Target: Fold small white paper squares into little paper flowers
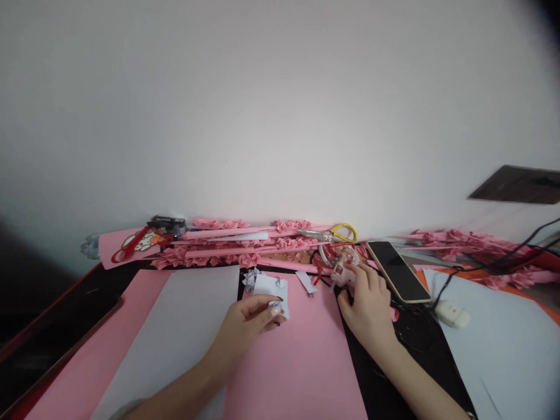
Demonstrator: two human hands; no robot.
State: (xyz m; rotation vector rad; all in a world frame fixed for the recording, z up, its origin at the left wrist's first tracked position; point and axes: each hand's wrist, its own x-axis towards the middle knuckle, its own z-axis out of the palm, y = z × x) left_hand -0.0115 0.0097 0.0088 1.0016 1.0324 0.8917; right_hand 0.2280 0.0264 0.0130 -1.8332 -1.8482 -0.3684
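My left hand [256, 315] is closed in a pinch on a small folded white paper piece [275, 303], over the pink sheet. Just behind it lies a white paper card [265, 284], with small white folded paper flowers [251, 279] at its left edge. Over on the right, my right hand [368, 300] has its fingers curled over a pink tool that looks like a glue gun [343, 275]. The hand covers part of the tool. Between the hands, a narrow white paper strip [306, 282] rests on the pink sheet [297, 361].
Pink paper flower stems [227, 251] lie along the wall, with yellow-handled scissors [343, 233] on them. A phone [400, 271] lies right of my right hand, near a white plastic device [452, 314] and black cables [450, 277]. White sheets [170, 344] lie at both sides.
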